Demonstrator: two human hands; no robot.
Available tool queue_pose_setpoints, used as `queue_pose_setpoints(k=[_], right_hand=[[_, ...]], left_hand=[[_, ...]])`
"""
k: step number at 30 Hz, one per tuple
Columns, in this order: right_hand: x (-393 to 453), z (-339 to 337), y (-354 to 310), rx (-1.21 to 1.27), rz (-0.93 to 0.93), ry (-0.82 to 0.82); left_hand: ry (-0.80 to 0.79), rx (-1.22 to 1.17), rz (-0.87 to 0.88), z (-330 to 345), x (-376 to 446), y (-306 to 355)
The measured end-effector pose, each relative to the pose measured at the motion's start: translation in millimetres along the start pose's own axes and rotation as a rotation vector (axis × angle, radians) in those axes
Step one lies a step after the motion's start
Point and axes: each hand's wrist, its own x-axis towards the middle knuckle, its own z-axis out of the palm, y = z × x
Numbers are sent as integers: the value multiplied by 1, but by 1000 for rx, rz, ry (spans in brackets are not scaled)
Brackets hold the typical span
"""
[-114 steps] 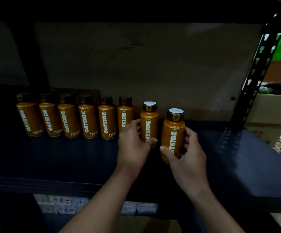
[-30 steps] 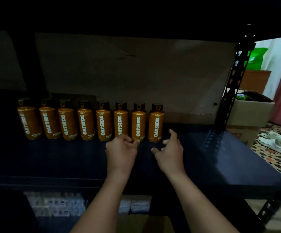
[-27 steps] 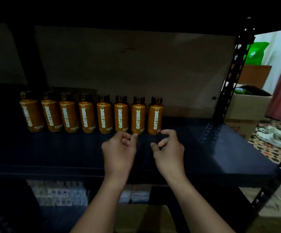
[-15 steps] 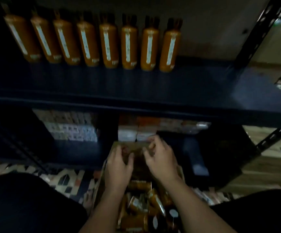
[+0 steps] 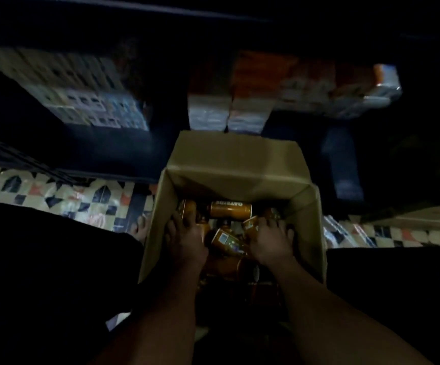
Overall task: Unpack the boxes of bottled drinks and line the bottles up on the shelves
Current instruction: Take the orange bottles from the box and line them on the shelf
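Observation:
An open cardboard box [image 5: 236, 156] stands on the floor below me, with several orange Oatside bottles lying jumbled inside. One bottle [image 5: 230, 209] lies crosswise at the far end and another [image 5: 225, 239] lies tilted between my hands. My left hand [image 5: 186, 242] is down in the box's left side, fingers curled over a bottle [image 5: 187, 208]. On the right side, my right hand [image 5: 272, 242] has its fingers curled on a bottle [image 5: 251, 223]. The dim light hides the exact grips.
Behind the box runs the dark bottom shelf [image 5: 113, 148], holding stacked carton packs at the left [image 5: 82, 93] and the right [image 5: 287, 90]. Patterned floor [image 5: 55, 196] shows at both sides. A bare foot [image 5: 139, 230] is beside the box's left wall. Dark-clad knees flank the box.
My view has dropped from the shelf row to the box on the floor. Both hands left the shelved bottles and went down into the box, deeper than half a second ago.

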Motion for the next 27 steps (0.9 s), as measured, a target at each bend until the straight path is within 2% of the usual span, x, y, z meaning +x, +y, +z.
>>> queue_pose_setpoints(k=[4,8,13,17,22,27], right_hand=[[6,10,0,0,-49,7],[7,11,-6,-99,-119,-304],[16,10,-8,-36,-157,-386],[7,6,-5,36,-157,-326],[-11,-11,-10,77,-174,-123],[-32,-34,-15,336,-159,16]], left_hand=[[61,-15,-2,8,3,0],[148,-190,-57,19,2,4],[141,-188,-79,16,7,5],[138,-228,-119,7,8,4],[165,-367,-145,-11,-6,1],[203,-455,-200,-41,-9,2]])
